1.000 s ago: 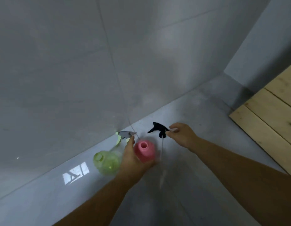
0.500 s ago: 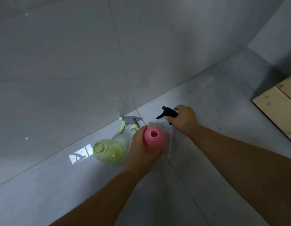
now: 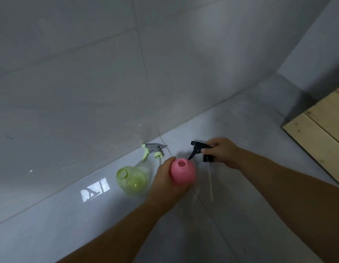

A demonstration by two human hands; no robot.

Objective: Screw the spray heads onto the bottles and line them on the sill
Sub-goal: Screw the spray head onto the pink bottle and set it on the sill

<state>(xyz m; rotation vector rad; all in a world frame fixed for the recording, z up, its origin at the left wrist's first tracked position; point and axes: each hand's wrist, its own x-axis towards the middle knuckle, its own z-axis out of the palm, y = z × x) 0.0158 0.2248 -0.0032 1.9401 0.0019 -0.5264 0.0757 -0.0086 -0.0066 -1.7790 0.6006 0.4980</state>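
My left hand [image 3: 164, 182] grips a pink bottle [image 3: 182, 171] with its open neck facing up. To its right, my right hand [image 3: 222, 152] holds a black spray head [image 3: 198, 149]; its thin white dip tube [image 3: 210, 184] hangs down beside the pink bottle, outside the neck. A green bottle [image 3: 132, 179] without a head stands on the grey ledge [image 3: 70, 215] left of my left hand. Behind it, a grey and green spray head [image 3: 153, 149] lies against the wall.
A grey tiled wall [image 3: 89, 73] rises right behind the ledge. A bright patch of reflected light [image 3: 94, 189] sits on the ledge left of the green bottle. Wooden planks [image 3: 320, 130] lie at the right edge.
My right hand has turned the black spray head so its dip tube now hangs down beside the pink bottle. My left hand still holds the bottle.
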